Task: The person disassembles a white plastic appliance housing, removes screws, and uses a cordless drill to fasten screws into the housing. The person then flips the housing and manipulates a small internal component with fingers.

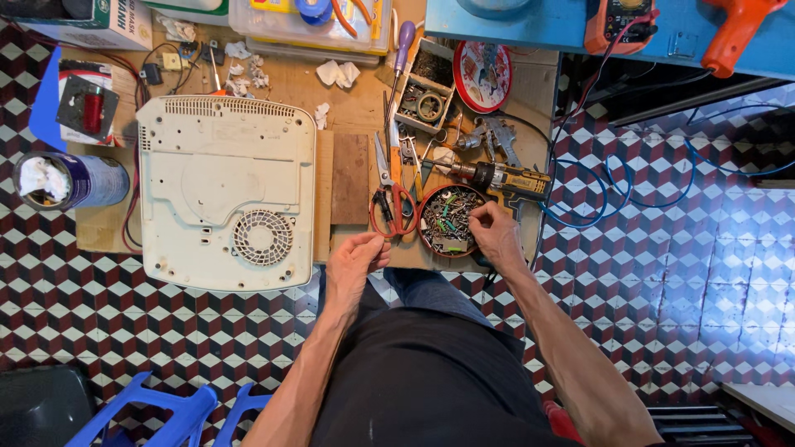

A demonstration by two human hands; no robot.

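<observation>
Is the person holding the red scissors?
No, the red scissors lie untouched on the board between the left hand and the right hand.

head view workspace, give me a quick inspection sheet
surface: low wooden board on the floor, crowded
job's things: round bowl of screws; white appliance base face down, fan grille showing
clutter: red-handled scissors, cordless driver, parts tray, paper scraps
hands: right hand at the bowl's rim; left hand loosely curled at the board's edge, grip unclear
cables: blue cable looped on the floor
surroundings: checkered tile floor, blue plastic stool
</observation>
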